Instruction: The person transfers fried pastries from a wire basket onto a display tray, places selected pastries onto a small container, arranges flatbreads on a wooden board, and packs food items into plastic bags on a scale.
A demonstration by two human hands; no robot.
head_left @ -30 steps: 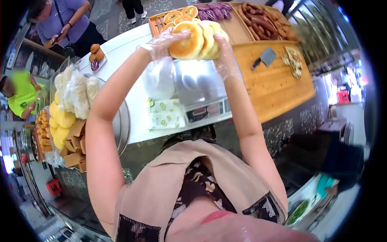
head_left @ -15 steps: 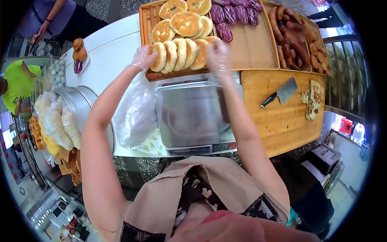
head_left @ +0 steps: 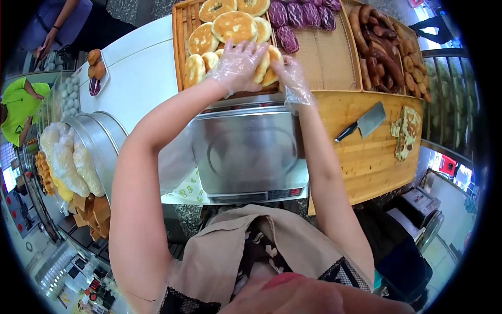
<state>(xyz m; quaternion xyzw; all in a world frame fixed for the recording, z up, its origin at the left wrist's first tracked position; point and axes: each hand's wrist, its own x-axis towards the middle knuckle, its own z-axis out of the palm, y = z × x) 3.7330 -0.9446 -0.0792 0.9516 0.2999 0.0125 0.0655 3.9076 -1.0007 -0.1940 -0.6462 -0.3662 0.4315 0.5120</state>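
Both my hands wear clear plastic gloves and are at the front of a wooden tray (head_left: 179, 49) of round flatbreads. My left hand (head_left: 238, 67) lies across the row of breads standing on edge, fingers stretched and spread, covering the middle ones. Beside it, my right hand (head_left: 294, 79) has its fingers bent against the rightmost flatbread (head_left: 274, 58) of that row; its fingertips are partly hidden. Left of my left hand, another upright flatbread (head_left: 195, 69) leans in the row. Larger browned flatbreads (head_left: 234, 27) lie flat behind.
Below the tray sits a metal-topped scale (head_left: 251, 152). A cleaver (head_left: 368, 121) and a folded pancake (head_left: 407, 133) rest on a wooden board (head_left: 361, 172). Purple buns (head_left: 298, 20) and sausages (head_left: 384, 57) fill trays at right. A steamer (head_left: 99, 141) stands left; other people are beyond.
My left hand has moved right, from the row's left end onto its middle. The right-hand breads now stand closer together. My right hand stays at the right end, slightly lower.
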